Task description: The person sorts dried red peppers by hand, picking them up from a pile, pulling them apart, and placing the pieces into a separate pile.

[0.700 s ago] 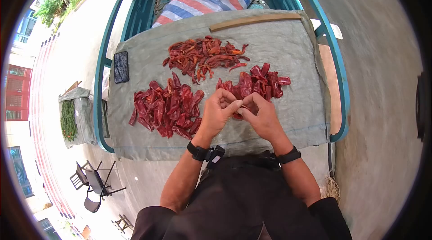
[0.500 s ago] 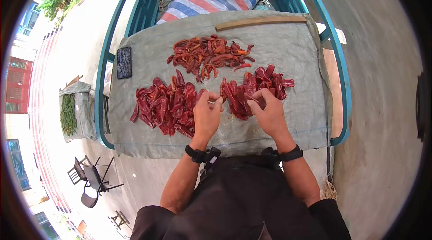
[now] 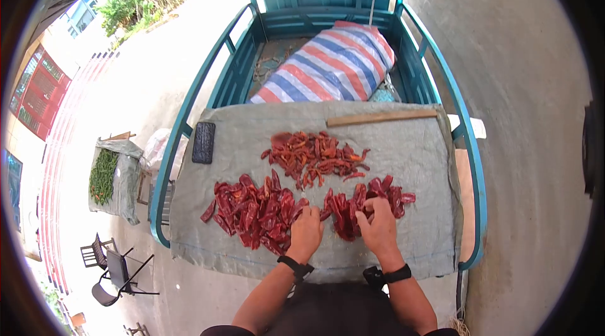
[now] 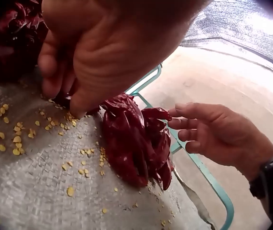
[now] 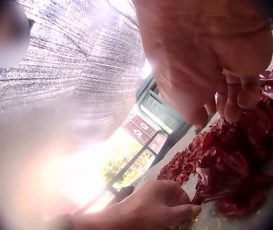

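Observation:
Three heaps of dried red chili peppers lie on a grey woven sheet [image 3: 416, 254]. Large glossy peppers form the left heap [image 3: 246, 213] and the right heap [image 3: 343, 216]; thinner, wrinkled ones make up the back heap [image 3: 309, 156]. My left hand [image 3: 307, 235] is between the two front heaps, its thumb and fingers pinching a dark red chili pepper [image 4: 67, 91], mostly hidden by the hand. Over the right heap, my right hand [image 3: 380, 232] has loosely bent fingers, thumb apart from them, fingertips right at a pepper [image 4: 156, 113].
Yellow seeds [image 4: 16, 139] are scattered over the sheet. A black oblong object [image 3: 203, 142] lies at its left, a wooden strip [image 3: 381, 118] along the back. Behind is a striped bag [image 3: 334, 65] in a teal cart bed, with rails [image 3: 469, 147] at both sides. Chairs [image 3: 116, 270] stand at left.
My hands, together at first, have parted: the left went toward the left heap, the right over the right heap. The head view has tilted up, showing more of the cart.

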Available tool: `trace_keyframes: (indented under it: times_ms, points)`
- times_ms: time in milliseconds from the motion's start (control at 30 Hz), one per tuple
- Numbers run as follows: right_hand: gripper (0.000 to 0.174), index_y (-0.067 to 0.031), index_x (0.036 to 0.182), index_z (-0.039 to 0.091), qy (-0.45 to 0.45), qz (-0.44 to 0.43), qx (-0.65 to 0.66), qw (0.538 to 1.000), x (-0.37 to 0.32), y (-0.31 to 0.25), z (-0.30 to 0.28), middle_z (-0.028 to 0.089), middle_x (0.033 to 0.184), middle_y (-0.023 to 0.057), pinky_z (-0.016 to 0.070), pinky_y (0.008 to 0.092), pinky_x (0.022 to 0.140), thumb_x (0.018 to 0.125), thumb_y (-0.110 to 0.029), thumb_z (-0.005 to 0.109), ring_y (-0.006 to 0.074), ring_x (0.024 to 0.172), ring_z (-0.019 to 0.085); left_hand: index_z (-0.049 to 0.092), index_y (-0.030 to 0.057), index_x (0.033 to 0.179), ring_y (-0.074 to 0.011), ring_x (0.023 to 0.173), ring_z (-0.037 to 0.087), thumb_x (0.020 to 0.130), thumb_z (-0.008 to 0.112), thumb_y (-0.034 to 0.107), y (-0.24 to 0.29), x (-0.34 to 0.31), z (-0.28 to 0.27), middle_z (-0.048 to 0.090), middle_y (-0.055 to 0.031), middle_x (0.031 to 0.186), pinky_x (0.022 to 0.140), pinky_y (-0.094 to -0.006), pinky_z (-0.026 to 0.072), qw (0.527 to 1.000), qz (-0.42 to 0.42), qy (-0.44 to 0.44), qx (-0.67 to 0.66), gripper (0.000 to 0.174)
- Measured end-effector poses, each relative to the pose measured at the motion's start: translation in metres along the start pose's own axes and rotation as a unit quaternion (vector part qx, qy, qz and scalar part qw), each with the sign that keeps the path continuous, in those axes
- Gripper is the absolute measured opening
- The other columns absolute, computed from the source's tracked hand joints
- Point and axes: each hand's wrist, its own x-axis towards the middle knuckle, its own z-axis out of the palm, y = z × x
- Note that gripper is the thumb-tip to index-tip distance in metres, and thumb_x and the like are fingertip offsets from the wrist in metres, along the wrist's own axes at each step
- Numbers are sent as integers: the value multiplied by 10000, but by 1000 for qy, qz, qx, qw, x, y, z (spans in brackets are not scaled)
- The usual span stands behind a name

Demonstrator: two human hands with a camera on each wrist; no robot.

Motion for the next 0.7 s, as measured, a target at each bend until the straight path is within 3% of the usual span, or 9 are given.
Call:
trace_keyframes:
  times_ms: [133, 333, 433, 533, 700]
  points:
    - [233, -20, 1066, 659, -21, 1, 3, 1000, -6, -1, -7, 633, 958, 111, 538, 356, 667, 885, -59, 802, 207, 717, 643, 601, 19, 1049, -438, 856, 732, 902, 731, 118, -5, 7, 6, 653, -223, 1013, 727, -508, 603, 1000, -3, -22, 20, 220]
    - [159, 1, 1015, 687, -83, 50, 60, 994, -12, -4, -21, 719, 890, 104, 571, 330, 706, 911, -72, 784, 167, 760, 702, 627, 1, 1007, -404, 818, 738, 887, 712, 106, 2, 5, -15, 708, -188, 952, 724, -500, 596, 998, -54, 42, -13, 180]
    - [156, -6, 1046, 695, -122, 81, 80, 986, -19, -4, -22, 744, 891, 77, 569, 310, 690, 955, -100, 779, 128, 743, 691, 672, -14, 1040, -351, 785, 742, 897, 757, 127, 15, -3, -44, 746, -163, 926, 724, -463, 590, 979, -101, 56, -169, 218]
    - [163, 1, 1076, 687, -144, 113, 185, 966, -24, 5, -6, 751, 907, 62, 566, 285, 679, 986, -108, 768, 119, 751, 691, 699, -24, 1067, -279, 775, 748, 931, 802, 170, 25, -6, -52, 763, -149, 935, 731, -405, 586, 943, -114, 28, -311, 258]
    - [188, -2, 1102, 685, -203, 213, 296, 909, -20, -23, -10, 754, 916, 50, 533, 255, 626, 1047, -179, 717, 92, 736, 678, 662, -29, 1130, -181, 841, 768, 1003, 770, 172, 47, -11, -47, 769, -107, 934, 750, -341, 593, 891, -83, -39, -445, 261]
